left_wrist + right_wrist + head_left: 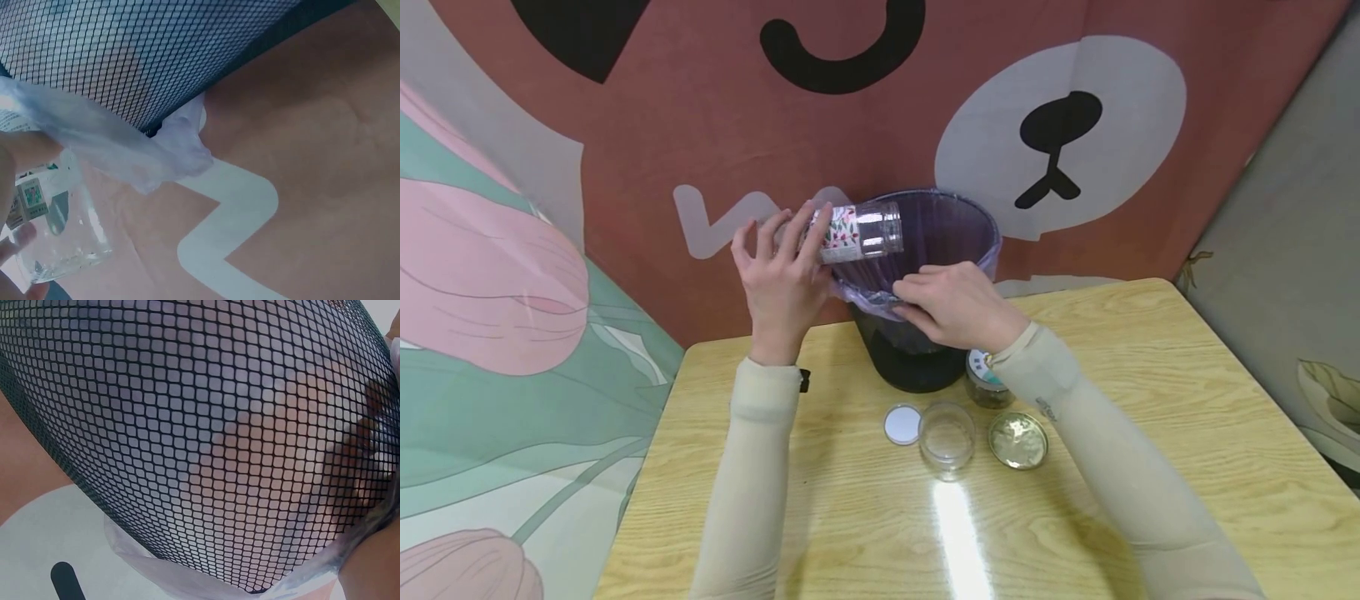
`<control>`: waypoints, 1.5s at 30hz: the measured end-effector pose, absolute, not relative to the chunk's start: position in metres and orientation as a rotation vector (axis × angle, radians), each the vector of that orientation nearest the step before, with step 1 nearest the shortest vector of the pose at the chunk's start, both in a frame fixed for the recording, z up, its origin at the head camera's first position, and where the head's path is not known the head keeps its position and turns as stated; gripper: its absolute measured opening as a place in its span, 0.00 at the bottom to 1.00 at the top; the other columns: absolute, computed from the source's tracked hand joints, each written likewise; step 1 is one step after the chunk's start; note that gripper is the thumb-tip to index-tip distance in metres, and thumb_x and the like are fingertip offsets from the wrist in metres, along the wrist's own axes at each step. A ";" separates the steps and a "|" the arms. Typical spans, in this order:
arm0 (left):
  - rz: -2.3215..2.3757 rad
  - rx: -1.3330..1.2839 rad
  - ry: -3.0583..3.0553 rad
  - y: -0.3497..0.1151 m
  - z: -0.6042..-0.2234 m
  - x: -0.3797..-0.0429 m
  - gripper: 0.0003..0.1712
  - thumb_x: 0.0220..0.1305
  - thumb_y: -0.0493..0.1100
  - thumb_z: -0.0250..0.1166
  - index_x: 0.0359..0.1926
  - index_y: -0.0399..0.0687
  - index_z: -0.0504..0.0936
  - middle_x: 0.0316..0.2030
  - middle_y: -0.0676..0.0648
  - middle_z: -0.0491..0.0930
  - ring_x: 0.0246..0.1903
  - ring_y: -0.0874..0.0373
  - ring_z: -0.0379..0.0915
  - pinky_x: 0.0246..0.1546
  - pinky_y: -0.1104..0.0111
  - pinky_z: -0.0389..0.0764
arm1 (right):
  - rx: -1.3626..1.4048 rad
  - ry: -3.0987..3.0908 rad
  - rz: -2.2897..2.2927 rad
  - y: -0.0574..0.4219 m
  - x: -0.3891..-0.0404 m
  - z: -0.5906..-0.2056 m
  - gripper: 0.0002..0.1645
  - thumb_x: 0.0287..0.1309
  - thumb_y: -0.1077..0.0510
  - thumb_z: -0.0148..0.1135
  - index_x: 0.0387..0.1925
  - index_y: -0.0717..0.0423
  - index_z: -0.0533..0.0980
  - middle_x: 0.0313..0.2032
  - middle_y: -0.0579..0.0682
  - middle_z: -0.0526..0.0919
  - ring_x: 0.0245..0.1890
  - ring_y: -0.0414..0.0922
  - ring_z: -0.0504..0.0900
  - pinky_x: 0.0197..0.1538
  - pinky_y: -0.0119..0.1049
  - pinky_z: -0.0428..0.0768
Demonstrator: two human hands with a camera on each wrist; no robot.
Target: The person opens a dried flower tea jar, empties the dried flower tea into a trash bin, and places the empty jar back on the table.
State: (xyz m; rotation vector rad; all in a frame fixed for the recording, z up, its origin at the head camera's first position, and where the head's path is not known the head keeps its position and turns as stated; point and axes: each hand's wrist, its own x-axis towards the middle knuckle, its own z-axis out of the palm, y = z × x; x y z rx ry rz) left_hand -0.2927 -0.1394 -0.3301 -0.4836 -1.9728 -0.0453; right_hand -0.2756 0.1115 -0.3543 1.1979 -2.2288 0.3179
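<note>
In the head view, my left hand (782, 279) grips a clear jar (872, 232) with a flowered label, tipped on its side. The jar's uncovered mouth points right, over the near left of a black mesh trash bin (913, 362) lined with a thin purple bag (951, 221). The jar's clear base (75, 240) shows in the left wrist view. At the bin's near rim, my right hand (958, 307) holds the edge with curled fingers, over the bag's fold. Mesh (206, 425) fills most of the right wrist view; that hand's fingers are mostly hidden there.
A wooden table (1150, 400) carries the bin. Near its foot are a white round lid (902, 424), an uncovered clear jar (947, 437), a gold-rimmed lid (1018, 440) and a lidded jar (988, 383) partly behind my right wrist. A printed cloth (700, 133) hangs behind.
</note>
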 end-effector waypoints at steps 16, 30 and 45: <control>-0.446 -0.453 -2.110 -0.152 -0.331 -0.289 0.47 0.59 0.66 0.73 0.73 0.50 0.72 0.59 0.42 0.82 0.54 0.42 0.75 0.63 0.46 0.68 | 1.195 -2.179 0.326 0.112 -0.276 -0.355 0.15 0.67 0.54 0.67 0.27 0.51 0.72 0.21 0.45 0.72 0.22 0.45 0.74 0.19 0.37 0.64; -0.919 -0.454 -2.172 -0.159 -0.331 -0.282 0.40 0.64 0.56 0.73 0.71 0.42 0.73 0.51 0.38 0.81 0.46 0.46 0.73 0.46 0.55 0.77 | 1.195 -2.190 0.318 0.111 -0.277 -0.355 0.15 0.68 0.53 0.66 0.27 0.52 0.72 0.21 0.45 0.73 0.21 0.45 0.74 0.20 0.36 0.61; -1.292 -0.499 -2.129 -0.172 -0.343 -0.273 0.48 0.63 0.74 0.64 0.69 0.42 0.73 0.52 0.41 0.81 0.50 0.53 0.78 0.55 0.65 0.77 | 1.184 -2.182 0.302 0.112 -0.274 -0.355 0.13 0.67 0.50 0.67 0.34 0.54 0.77 0.27 0.49 0.78 0.29 0.49 0.75 0.25 0.40 0.74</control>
